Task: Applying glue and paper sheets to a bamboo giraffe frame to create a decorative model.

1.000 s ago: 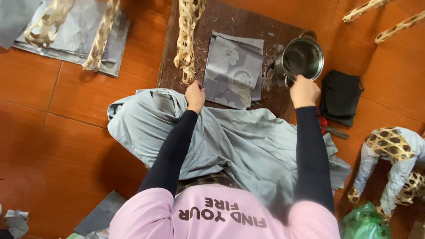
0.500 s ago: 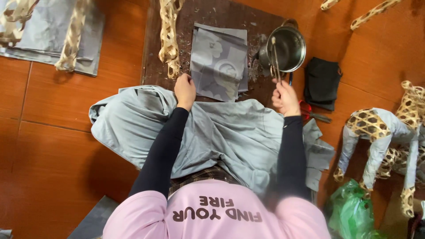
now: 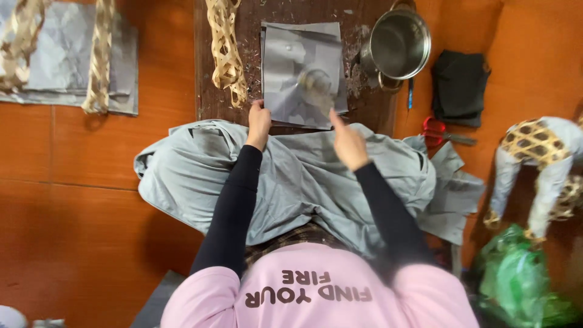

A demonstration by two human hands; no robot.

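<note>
A stack of grey paper sheets (image 3: 285, 61) lies on a dark wooden board (image 3: 203, 73) in front of me. My left hand (image 3: 258, 121) pinches the stack's near left corner. Closed around a brush, my right hand (image 3: 347, 144) is raised over the sheets' near right part; the brush (image 3: 316, 82) shows as a blur above the paper. A steel pot (image 3: 398, 42) stands at the board's right end. A woven bamboo frame (image 3: 226, 51) lies left of the paper. A grey cloth (image 3: 303, 182) covers my lap.
On the orange tiled floor to the right are a folded black cloth (image 3: 458, 85), red scissors (image 3: 434, 130), a woven figure partly covered in grey paper (image 3: 534, 158) and a green plastic bag (image 3: 516, 279). More grey sheets with bamboo strips (image 3: 61, 61) lie at the far left.
My right hand left the pot and swung left with the brush over the grey paper. My left hand stayed at the paper's corner. The view shifted right.
</note>
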